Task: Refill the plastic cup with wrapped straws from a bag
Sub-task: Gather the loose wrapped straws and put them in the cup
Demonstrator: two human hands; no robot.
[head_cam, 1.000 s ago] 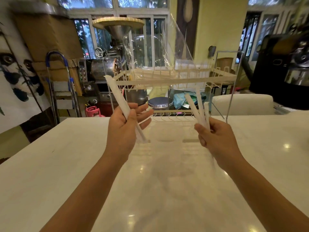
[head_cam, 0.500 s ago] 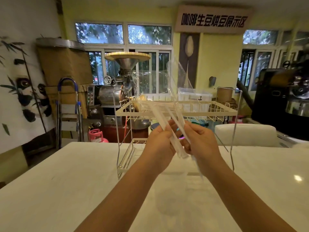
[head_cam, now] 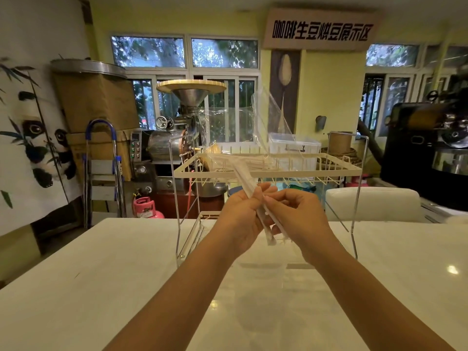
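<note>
My left hand (head_cam: 240,219) and my right hand (head_cam: 298,219) meet above the table, both closed around one bundle of white wrapped straws (head_cam: 249,188). The bundle tilts up and to the left, its lower ends poking out below my fingers. Directly under my hands stands a clear plastic cup (head_cam: 260,279), faint against the white table. Behind them, a clear plastic bag (head_cam: 268,122) lies open on the top shelf of the wire rack, with more wrapped straws (head_cam: 255,164) lying in it.
The white two-tier wire rack (head_cam: 329,171) stands on the white table (head_cam: 101,287) just beyond my hands. A white chair back (head_cam: 372,203) shows behind the table at right. A coffee roaster, a pink gas cylinder (head_cam: 145,207) and a stepladder stand farther back.
A second ago my hands were apart, each holding its own straws. They came together and the straws are now one bundle held by both. The view has tilted upward.
</note>
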